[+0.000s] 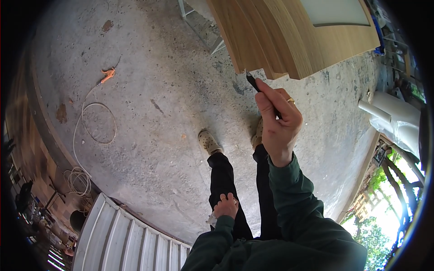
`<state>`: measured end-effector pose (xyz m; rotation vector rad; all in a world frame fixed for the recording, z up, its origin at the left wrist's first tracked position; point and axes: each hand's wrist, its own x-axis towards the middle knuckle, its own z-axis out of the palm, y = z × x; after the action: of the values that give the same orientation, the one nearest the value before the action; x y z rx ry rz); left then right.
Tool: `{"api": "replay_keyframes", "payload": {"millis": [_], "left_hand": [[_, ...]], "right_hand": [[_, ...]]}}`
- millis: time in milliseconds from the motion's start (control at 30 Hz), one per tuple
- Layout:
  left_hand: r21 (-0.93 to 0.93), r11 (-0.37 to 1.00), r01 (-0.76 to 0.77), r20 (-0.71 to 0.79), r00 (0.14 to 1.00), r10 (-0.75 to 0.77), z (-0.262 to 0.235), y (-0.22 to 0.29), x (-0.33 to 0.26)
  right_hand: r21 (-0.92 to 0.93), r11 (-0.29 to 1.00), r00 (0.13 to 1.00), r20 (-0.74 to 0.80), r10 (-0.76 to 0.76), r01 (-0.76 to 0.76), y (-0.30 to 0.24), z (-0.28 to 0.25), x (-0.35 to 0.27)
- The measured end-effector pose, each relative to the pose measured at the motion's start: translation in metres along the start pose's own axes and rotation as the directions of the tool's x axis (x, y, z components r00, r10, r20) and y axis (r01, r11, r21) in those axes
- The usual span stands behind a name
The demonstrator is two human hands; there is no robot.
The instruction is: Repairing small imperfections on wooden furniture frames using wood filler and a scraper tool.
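Observation:
My right hand (281, 118) is closed in a pinch around a slim black pen-like tool (252, 81) with a short light tip; its exact kind is unclear. The tip meets or nearly meets the near lower corner of the leftmost of several wood-coloured door panels (289, 40), which stand leaning together ahead of me. The nearest panel has a pale grey inset (334, 12). Down by my left thigh, my left hand (226, 207) has its fingers curled around a crumpled whitish cloth-like thing (211, 220), mostly hidden by the hand.
Rough concrete floor (153, 135) surrounds my feet. At left lie an orange spray-gun-like tool (107, 75) and its coiled pale hose (113, 135). A white ribbed metal panel (122, 239) is at lower left. White rolls (393, 108) lie at right. A metal stand leg (199, 31) shows beside the panels.

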<state>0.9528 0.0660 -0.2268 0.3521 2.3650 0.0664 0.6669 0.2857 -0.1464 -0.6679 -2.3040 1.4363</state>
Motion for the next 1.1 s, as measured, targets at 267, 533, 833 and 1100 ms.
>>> {"api": "replay_keyframes", "payload": {"millis": [267,533,833,1100], "left_hand": [[-0.006,1.000,0.011,0.029,1.000,-0.010,0.000,0.000,-0.001],[-0.002,1.000,0.017,0.039,0.999,-0.017,0.000,0.003,0.000],[0.014,1.000,0.004,-0.009,1.000,-0.004,0.002,0.003,-0.001],[0.049,0.999,0.001,-0.007,1.000,-0.001,0.003,0.005,-0.001]], "right_hand": [[0.016,1.000,0.999,0.028,-0.024,0.024,0.006,0.006,-0.012],[0.110,0.994,0.997,-0.083,-0.012,0.021,0.017,0.008,-0.003],[0.070,0.997,0.999,-0.042,-0.022,0.025,0.010,0.007,-0.005],[0.020,0.999,0.989,0.143,0.045,-0.049,-0.005,-0.002,-0.007]]}}
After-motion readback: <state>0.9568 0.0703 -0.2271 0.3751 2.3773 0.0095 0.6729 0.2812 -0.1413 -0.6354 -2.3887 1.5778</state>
